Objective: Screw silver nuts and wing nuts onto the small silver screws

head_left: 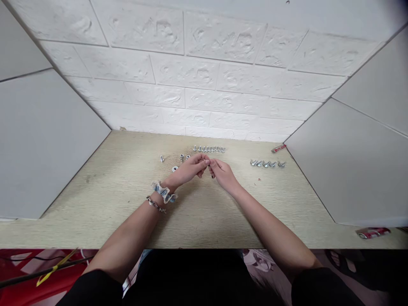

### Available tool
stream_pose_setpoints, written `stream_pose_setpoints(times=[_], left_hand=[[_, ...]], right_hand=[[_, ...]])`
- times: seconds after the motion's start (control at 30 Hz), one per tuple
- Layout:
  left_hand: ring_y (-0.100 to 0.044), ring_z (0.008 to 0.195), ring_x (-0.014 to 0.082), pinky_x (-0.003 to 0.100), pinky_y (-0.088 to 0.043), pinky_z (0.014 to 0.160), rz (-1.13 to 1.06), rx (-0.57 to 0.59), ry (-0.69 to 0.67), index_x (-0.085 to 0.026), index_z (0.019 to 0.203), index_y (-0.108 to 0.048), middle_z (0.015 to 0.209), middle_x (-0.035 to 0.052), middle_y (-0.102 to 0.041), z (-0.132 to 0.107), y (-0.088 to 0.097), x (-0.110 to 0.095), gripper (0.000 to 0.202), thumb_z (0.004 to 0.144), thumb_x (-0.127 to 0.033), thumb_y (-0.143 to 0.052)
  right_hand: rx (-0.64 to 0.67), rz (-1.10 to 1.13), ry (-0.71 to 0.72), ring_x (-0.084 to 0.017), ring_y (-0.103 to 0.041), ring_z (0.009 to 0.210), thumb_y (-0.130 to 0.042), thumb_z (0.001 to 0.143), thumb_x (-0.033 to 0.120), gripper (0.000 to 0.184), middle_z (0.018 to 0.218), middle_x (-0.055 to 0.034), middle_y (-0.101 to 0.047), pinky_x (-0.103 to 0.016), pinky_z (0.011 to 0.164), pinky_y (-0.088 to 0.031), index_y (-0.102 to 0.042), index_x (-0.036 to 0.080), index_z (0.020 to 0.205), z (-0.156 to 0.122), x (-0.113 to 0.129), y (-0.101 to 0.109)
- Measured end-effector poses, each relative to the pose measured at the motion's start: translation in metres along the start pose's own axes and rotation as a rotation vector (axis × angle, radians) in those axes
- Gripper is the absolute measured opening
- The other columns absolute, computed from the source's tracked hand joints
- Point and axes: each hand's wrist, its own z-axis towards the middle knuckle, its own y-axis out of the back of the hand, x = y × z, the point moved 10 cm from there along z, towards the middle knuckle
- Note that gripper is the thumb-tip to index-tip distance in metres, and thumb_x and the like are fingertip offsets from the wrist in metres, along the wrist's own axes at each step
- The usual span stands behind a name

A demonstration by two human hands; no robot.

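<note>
My left hand (191, 168) and my right hand (221, 172) meet fingertip to fingertip above the middle of a pale wooden table (127, 195). Both pinch together around something small that I cannot make out. The left wrist wears a blue scrunchie (164, 191) and a chain bracelet (155, 205). Just beyond the hands lies a row of several small silver bolts (209, 149). A few loose nuts and a screw (177, 159) lie left of the fingers.
A second row of several silver wing-shaped fasteners (267, 163) lies at the right. A small red object (278, 148) rests by the right panel, another red item (372, 232) at the table's front right. Grey panels flank the table; a white brick wall stands behind.
</note>
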Motion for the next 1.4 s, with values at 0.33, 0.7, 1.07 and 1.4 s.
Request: stream_pose_setpoints(times=[0.33,0.7,1.07,1.4], left_hand=[[-0.041,0.05,0.0054,0.018,-0.036,0.051,-0.143,-0.071,0.024,-0.016,0.084,-0.048,0.06,-0.0048,-0.044,0.003,0.007,0.007,0.018,0.084,-0.033,-0.053],[-0.05,0.056,0.0072,0.022,-0.042,0.057,0.048,-0.045,0.054,-0.014,0.086,-0.05,0.064,-0.0022,-0.053,0.005,0.005,0.012,0.014,0.08,-0.025,-0.054],[-0.055,0.064,0.0097,0.023,-0.044,0.062,0.199,0.011,-0.039,-0.015,0.094,-0.058,0.071,-0.0003,-0.061,0.008,0.002,0.012,0.024,0.076,-0.03,-0.06],[-0.058,0.065,0.0107,0.028,-0.048,0.068,-0.008,-0.121,0.011,-0.013,0.091,-0.059,0.077,0.0032,-0.065,0.009,0.02,0.013,0.031,0.068,-0.031,-0.069]], right_hand=[[-0.085,-0.06,0.129,-0.007,-0.043,0.051,-0.05,0.077,0.031,0.021,0.084,0.0002,-0.061,-0.024,0.052,-0.04,-0.056,0.021,0.094,-0.003,0.02,0.008],[-0.205,0.2,-0.067,-0.012,-0.053,0.069,-0.04,0.063,0.019,0.013,0.083,-0.0013,-0.057,-0.025,0.059,-0.043,-0.051,0.019,0.07,0.004,-0.005,0.024],[0.004,-0.02,-0.139,-0.009,-0.038,0.047,-0.04,0.078,0.063,0.052,0.047,0.0034,-0.039,-0.024,0.049,-0.029,-0.045,0.018,0.052,0.001,-0.01,0.004],[-0.05,-0.085,0.051,-0.01,-0.046,0.059,-0.046,0.081,0.041,0.027,0.078,-0.0005,-0.059,-0.025,0.058,-0.038,-0.059,0.019,0.091,0.0,0.014,0.009]])
